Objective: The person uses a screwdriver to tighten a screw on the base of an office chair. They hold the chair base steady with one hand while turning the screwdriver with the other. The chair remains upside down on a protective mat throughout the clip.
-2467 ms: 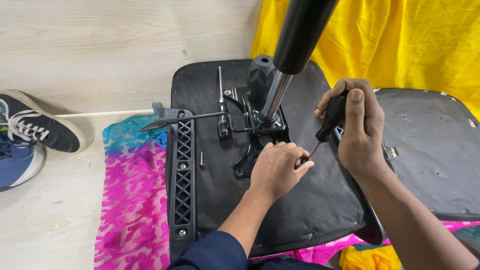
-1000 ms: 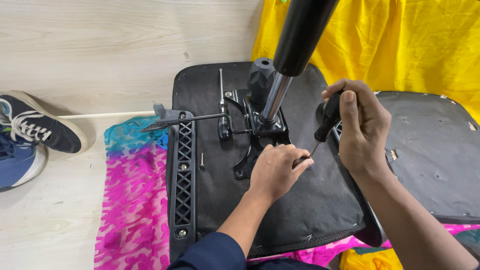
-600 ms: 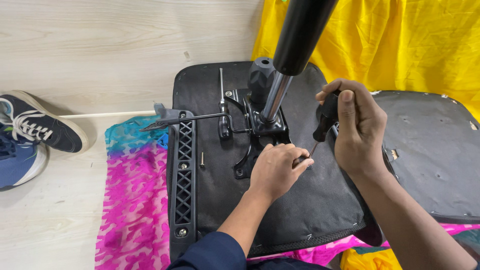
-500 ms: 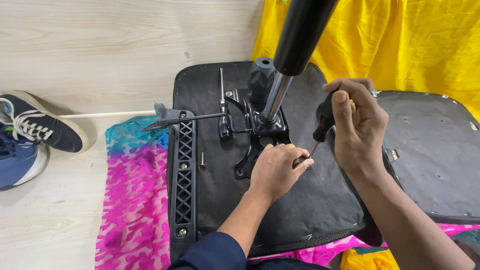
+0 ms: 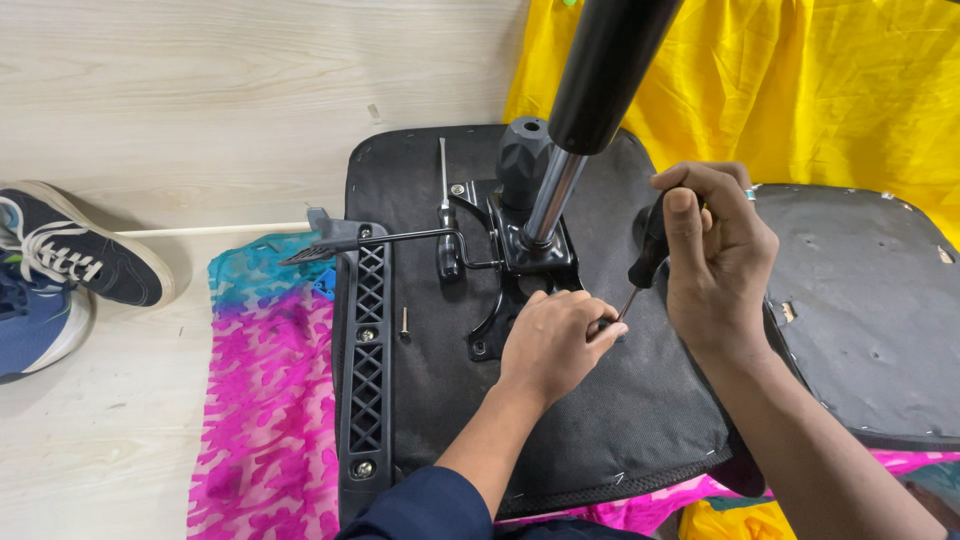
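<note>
An upturned black chair seat [image 5: 610, 420] lies on the floor, its metal mechanism plate [image 5: 520, 250] and gas cylinder [image 5: 590, 100] pointing up at me. My right hand [image 5: 715, 260] is shut on the black handle of a screwdriver [image 5: 650, 250], whose shaft slants down to the left. My left hand [image 5: 555, 340] rests on the seat beside the plate, fingertips pinched at the screwdriver's tip, where a screw may be hidden. A loose screw [image 5: 404, 320] lies on the seat to the left, near a black latticed armrest bracket [image 5: 365, 360].
A pink and teal patterned cloth [image 5: 265, 400] lies under the seat's left side. Yellow fabric [image 5: 800, 90] hangs at the back right. A second black fabric-covered panel [image 5: 870, 300] sits to the right. Dark and blue sneakers [image 5: 70, 260] stand at the left on the pale wooden floor.
My right hand has shifted its grip on the screwdriver handle slightly, thumb moving over the top. The left hand and the seat have stayed put.
</note>
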